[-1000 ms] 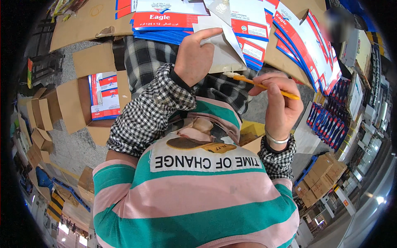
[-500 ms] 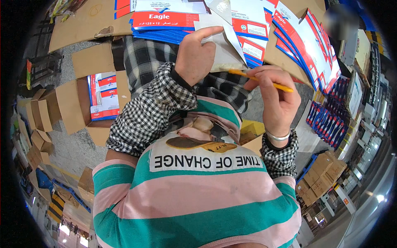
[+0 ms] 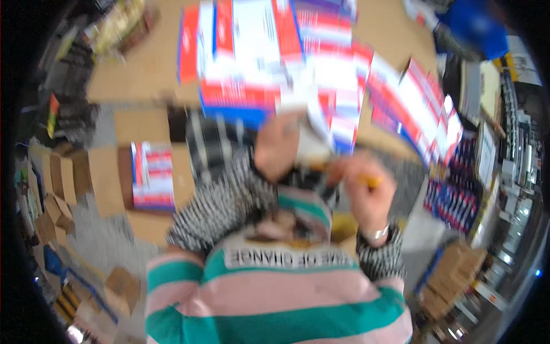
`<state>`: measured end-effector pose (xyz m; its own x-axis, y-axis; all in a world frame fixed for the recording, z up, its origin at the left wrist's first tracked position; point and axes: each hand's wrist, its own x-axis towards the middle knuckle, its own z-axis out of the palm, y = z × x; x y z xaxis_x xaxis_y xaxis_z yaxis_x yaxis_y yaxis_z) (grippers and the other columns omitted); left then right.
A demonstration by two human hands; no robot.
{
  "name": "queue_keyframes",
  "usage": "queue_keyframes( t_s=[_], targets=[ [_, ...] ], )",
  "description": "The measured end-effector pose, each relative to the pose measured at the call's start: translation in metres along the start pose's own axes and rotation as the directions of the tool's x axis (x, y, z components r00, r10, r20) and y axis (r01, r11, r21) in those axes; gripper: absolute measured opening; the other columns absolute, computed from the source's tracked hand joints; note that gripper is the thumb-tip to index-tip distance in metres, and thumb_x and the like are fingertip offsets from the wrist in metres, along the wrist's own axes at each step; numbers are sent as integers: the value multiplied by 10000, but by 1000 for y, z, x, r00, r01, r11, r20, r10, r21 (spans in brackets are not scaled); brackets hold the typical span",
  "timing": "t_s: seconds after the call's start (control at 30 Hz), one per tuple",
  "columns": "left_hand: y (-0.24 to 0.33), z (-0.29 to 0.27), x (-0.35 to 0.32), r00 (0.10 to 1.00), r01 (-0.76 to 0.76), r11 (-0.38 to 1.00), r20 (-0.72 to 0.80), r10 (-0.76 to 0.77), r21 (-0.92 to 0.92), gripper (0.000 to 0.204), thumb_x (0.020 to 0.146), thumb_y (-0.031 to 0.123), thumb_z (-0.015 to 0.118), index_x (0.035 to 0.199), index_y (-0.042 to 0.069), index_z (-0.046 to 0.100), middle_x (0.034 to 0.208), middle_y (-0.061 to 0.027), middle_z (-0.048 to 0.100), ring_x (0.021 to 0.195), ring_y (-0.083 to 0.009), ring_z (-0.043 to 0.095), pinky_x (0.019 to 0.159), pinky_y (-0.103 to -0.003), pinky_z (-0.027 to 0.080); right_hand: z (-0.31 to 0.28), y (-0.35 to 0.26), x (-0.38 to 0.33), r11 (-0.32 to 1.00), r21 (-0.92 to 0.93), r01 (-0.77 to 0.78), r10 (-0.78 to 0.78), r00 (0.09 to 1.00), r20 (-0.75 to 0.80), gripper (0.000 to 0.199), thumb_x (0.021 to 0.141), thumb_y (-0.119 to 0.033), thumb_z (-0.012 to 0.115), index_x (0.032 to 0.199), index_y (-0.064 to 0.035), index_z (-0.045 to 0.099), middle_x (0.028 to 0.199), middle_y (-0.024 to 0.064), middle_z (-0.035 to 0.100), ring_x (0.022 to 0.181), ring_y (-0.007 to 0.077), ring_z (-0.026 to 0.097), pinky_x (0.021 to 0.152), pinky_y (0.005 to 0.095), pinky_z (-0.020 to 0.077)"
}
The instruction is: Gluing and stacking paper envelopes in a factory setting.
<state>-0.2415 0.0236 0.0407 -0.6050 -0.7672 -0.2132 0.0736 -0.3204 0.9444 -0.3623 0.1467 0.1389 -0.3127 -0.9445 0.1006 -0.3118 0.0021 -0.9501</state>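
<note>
Holding white paper piece [image 3: 312, 135] in left hand [image 3: 278, 152], raised over near edge of cardboard worktop [image 3: 143, 74]. Right hand [image 3: 366, 192] closed around orange pencil [image 3: 366, 180], just beside paper. Frame blurred. Step, I judged: marking paper. Next move called for steadying paper, tip onto it.

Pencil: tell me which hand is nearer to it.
Right. The right hand grips the pencil; the left hand is beside it, at the white paper.
</note>
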Motion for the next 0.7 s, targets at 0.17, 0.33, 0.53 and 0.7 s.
queue_keyframes(
  t_s=[0.17, 0.33, 0.53, 0.7],
  targets=[
    [-34, -22, 0, 983, -160, 879, -7, 183, 449, 394, 746, -4, 489, 1132, -22, 564, 1088, -153, 612, 1017, -205, 569, 890, -309, 442, 12, 5, 7, 958, 268, -104, 123, 991, -55, 71, 859, -20, 547, 832, 30, 588, 748, 69, 630, 636, 114, 607, 558, 228, 479],
    [-40, -13, -3, 995, -56, 982, -67, 69, 179, 361, 746, 21, 500, 1091, -29, 596, 991, -196, 643, 912, -209, 618, 797, -290, 476, 3, 8, 4, 925, 378, -42, 94, 988, -120, 87, 880, -32, 526, 851, 40, 565, 816, 105, 626, 638, 114, 593, 576, 227, 489],
    [-26, -10, -4, 991, 4, 974, -128, 26, 226, 339, 736, 70, 619, 1061, -27, 619, 978, -185, 653, 893, -202, 626, 789, -286, 478, 1, 8, 0, 897, 436, -70, 160, 972, -173, 102, 894, -49, 506, 859, 40, 542, 812, 110, 620, 614, 121, 573, 591, 237, 492],
    [-37, -10, 4, 990, -41, 949, -118, 82, 311, 328, 727, 146, 693, 1014, -5, 648, 919, -178, 667, 846, -183, 641, 762, -280, 483, -3, 12, -7, 884, 464, -53, 162, 967, -199, 109, 895, -60, 508, 855, 32, 549, 802, 101, 620, 609, 120, 576, 567, 235, 480]
  ],
)
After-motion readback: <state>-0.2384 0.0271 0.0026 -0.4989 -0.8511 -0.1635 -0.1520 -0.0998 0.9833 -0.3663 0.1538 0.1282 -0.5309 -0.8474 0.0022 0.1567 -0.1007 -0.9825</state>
